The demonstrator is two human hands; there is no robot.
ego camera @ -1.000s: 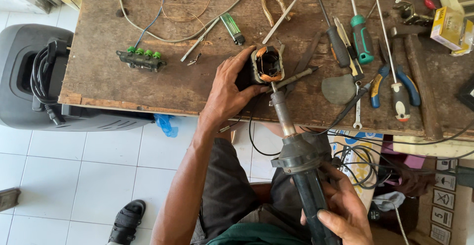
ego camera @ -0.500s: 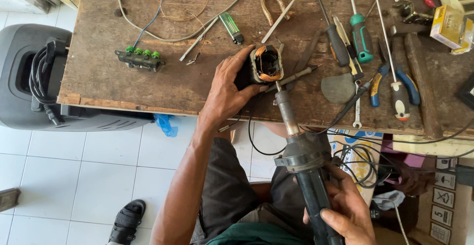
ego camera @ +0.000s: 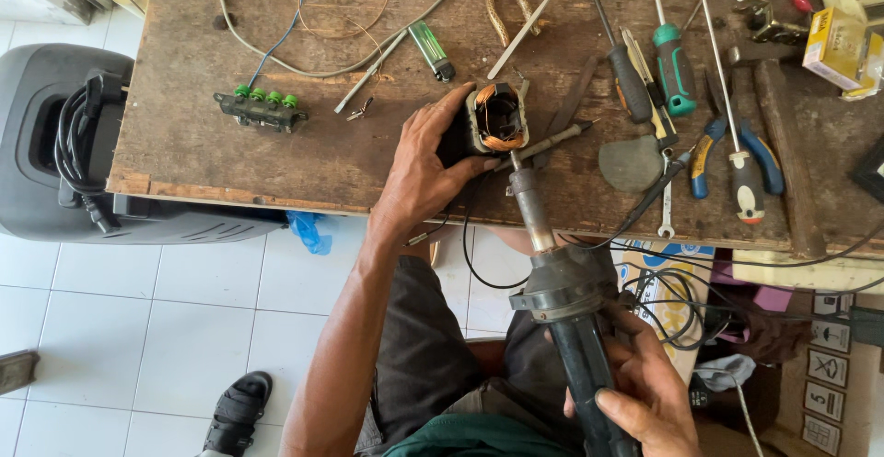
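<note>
My left hand [ego camera: 425, 168] grips a small black motor stator [ego camera: 494, 118] with copper windings, held on the worn wooden workbench [ego camera: 193, 135] near its front edge. My right hand [ego camera: 637, 385] is wrapped round the dark handle of a hot-air gun [ego camera: 564, 282]. Its metal nozzle [ego camera: 530, 195] points up at the lower right side of the stator, almost touching it. A thin metal rod [ego camera: 552, 137] lies just right of the stator, beside the nozzle tip.
Screwdrivers [ego camera: 672, 61], blue-handled pliers [ego camera: 737, 158], a green lighter [ego camera: 430, 49], a terminal block with green caps [ego camera: 261, 107] and loose wires lie on the bench. A dark plastic machine housing [ego camera: 55, 144] stands at the left on white tiles. Cables hang below the bench at right.
The hot-air gun has shifted slightly right and lower, its nozzle staying aimed at the stator. My left hand keeps its hold on the stator.
</note>
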